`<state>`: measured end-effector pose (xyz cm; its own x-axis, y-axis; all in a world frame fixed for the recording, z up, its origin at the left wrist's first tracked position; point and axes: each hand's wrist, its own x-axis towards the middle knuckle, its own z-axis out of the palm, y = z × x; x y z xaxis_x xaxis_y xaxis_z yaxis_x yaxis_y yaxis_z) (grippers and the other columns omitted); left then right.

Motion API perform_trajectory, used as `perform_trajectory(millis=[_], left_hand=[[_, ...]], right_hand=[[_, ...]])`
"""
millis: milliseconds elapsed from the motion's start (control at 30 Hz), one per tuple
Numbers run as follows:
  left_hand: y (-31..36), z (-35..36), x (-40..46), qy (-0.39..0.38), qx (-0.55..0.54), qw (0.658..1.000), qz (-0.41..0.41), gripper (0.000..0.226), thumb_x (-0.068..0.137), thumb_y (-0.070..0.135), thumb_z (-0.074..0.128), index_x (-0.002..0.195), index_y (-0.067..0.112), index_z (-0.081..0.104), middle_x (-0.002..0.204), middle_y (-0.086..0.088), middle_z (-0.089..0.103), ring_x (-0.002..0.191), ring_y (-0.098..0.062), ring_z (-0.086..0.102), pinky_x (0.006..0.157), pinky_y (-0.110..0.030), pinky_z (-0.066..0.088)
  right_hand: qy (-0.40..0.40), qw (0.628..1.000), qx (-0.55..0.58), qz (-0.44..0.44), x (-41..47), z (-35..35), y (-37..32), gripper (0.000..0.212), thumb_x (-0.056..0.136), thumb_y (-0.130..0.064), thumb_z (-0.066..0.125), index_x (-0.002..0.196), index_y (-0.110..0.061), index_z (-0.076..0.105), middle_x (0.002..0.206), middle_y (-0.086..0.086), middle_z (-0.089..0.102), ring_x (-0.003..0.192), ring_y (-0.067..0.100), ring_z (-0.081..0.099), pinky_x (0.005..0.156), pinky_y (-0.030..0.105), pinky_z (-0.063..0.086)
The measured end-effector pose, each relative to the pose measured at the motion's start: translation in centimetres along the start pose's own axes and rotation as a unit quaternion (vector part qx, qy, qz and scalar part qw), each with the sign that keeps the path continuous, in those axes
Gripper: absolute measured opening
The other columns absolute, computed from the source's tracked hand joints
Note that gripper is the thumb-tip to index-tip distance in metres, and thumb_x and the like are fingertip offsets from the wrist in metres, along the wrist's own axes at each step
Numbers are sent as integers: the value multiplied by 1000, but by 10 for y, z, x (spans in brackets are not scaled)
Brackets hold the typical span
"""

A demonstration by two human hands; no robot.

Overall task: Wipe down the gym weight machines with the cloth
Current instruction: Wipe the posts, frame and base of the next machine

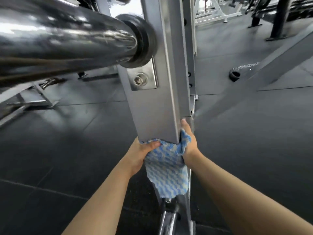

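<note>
While I look down from head height, both my bare forearms reach forward to a grey square steel post [160, 99] of a weight machine. A blue-and-white checked cloth [166, 168] is wrapped around the post just below its visible lower edge, and its loose end hangs down between my wrists. My left hand [138, 155] grips the cloth from the left side, thumb lying across the top of the fabric against the post. My right hand [189, 141] holds the cloth from the right, fingers curled round behind the post (their tips are hidden), with the thumb pointing up along the post's corner. To the upper left, a thick shiny chrome bar [64, 41] runs toward the post and ends in a black collar [144, 41]. Below the collar, a metal plate with a hex bolt [139, 80] is fixed to the post. Dark rubber floor tiles [67, 150] lie underneath. More grey frames [279, 61] stand farther off on the right.
</note>
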<state>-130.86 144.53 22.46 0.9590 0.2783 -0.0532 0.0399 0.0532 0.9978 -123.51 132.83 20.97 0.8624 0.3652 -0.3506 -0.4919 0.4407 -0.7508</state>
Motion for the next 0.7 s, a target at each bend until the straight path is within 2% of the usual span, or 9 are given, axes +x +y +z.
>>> perform_trajectory(millis=[67,133,200,267,333,367,467,600,700], left_hand=[[-8,-2,0,-7,12,1000,7,30,73,-9,66,87,15,58,68,9,70,66,-2,66,63,-16,53],[-14,-5,1,-20,20,999,24,29,79,-9,61,89,18,59,71,9,72,70,-3,67,66,-18,55],[-20,-8,2,-48,22,997,49,30,71,0,68,93,19,60,78,8,73,76,-6,68,70,-21,56],[-25,-10,3,-75,23,994,71,31,65,7,63,93,19,60,80,7,73,78,-7,68,68,-22,55],[-34,-12,5,-109,15,991,74,31,64,7,61,93,18,60,79,7,73,76,-6,68,66,-21,54],[-37,-13,7,-123,11,990,71,32,63,6,61,93,17,60,78,7,73,75,-7,68,66,-22,54],[-56,-19,5,-158,9,986,55,42,57,9,71,97,16,61,83,4,73,78,-10,69,66,-23,54],[-76,-24,2,-158,26,986,49,49,50,20,77,97,17,64,88,0,73,83,-14,69,68,-25,54],[-84,-22,3,-132,28,989,60,47,57,8,74,102,13,61,86,1,73,82,-14,69,67,-25,53]], right_hand=[[11,1000,-11,-12,0,-6,9,42,96,-42,43,104,-6,62,75,3,68,78,19,60,93,33,46],[11,999,-22,-22,-3,-14,13,37,97,-41,41,93,-9,60,57,-3,66,68,14,58,73,22,49],[37,998,-30,-34,-7,-14,16,25,99,-35,41,96,-13,53,57,-5,64,65,10,54,55,15,47],[57,995,-46,-63,-16,-15,21,20,101,-30,39,112,-18,50,93,0,65,83,13,56,69,15,45],[41,988,-91,-116,-23,-25,34,39,101,-34,37,133,-14,47,133,6,51,112,17,50,92,21,36],[35,983,-112,-140,-26,-27,38,42,101,-35,37,136,-13,45,139,7,46,116,17,47,95,22,34],[63,969,-172,-165,-22,-25,47,42,97,-30,43,136,-13,44,137,14,48,120,25,48,105,34,34],[93,927,-287,-222,-18,-22,63,74,69,-36,27,142,-22,28,145,16,37,131,33,39,108,48,33],[124,955,-190,-188,-17,-27,73,82,66,-67,33,134,-25,49,135,6,52,126,25,47,108,44,34]])
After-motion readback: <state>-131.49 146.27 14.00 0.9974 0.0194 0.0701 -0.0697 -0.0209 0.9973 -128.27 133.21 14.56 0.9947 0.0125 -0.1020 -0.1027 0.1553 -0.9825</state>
